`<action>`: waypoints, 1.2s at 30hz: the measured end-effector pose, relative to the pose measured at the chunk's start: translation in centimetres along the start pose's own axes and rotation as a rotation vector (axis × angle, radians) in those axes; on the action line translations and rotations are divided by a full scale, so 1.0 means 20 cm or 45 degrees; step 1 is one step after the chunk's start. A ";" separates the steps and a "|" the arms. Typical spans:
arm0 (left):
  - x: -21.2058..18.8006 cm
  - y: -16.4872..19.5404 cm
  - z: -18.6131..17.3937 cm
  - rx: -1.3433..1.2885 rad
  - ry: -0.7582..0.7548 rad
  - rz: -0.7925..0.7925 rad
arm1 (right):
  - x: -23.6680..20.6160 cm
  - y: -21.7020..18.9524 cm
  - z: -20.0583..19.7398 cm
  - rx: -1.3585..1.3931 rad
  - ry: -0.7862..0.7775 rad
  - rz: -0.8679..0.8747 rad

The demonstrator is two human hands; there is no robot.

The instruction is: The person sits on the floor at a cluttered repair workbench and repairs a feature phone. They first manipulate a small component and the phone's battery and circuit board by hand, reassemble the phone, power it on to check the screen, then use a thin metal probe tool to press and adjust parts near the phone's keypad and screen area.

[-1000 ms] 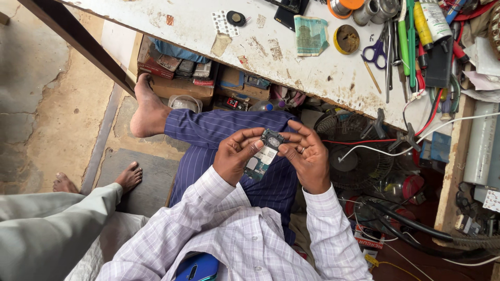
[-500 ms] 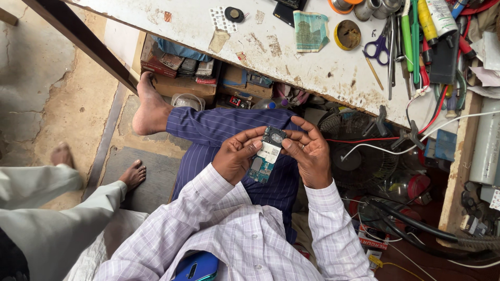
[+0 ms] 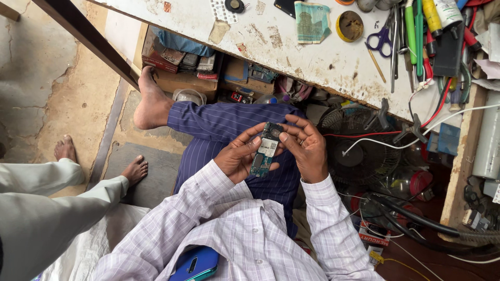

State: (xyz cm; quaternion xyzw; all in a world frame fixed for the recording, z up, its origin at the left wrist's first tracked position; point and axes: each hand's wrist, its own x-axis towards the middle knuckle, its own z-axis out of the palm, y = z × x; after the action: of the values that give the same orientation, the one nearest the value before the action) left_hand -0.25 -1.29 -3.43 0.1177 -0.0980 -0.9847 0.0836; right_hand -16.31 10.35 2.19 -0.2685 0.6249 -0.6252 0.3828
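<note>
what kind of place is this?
Likely a small electronics repair shop. Both hands, left hand and right hand, hold a bare circuit board; the worn workbench carries screwdrivers and scissors, and loose cables lie below.

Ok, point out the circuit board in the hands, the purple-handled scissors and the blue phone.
circuit board [image 3: 264, 151], head view, on its pale middle section.
purple-handled scissors [image 3: 381, 39], head view, on the handle loops.
blue phone [image 3: 194, 264], head view, on its back, by the shirt front.

Teal circuit board [image 3: 264, 151] (perhaps silver-patched)
</note>
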 end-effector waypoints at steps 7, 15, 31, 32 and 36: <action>0.01 -0.07 -0.01 0.506 0.018 0.298 | -0.06 -0.03 0.02 -0.314 -0.041 -0.114; -0.07 -0.08 0.09 1.521 0.241 0.932 | -0.11 -0.03 0.03 -0.041 -0.013 -0.093; -0.07 -0.07 0.12 1.635 0.292 1.177 | -0.16 0.03 0.10 -0.239 0.032 -0.248; -0.07 -0.07 0.11 1.634 0.291 1.182 | -0.17 0.03 0.10 -0.264 0.046 -0.254; -0.06 -0.09 0.08 1.604 0.286 1.130 | -0.17 0.03 0.12 -0.294 0.064 -0.252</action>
State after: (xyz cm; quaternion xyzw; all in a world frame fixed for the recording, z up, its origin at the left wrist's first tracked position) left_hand 0.22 0.95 -2.12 0.1920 -0.6677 -0.6000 0.3967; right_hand -12.35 11.86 2.35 -0.3553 0.6725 -0.5904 0.2701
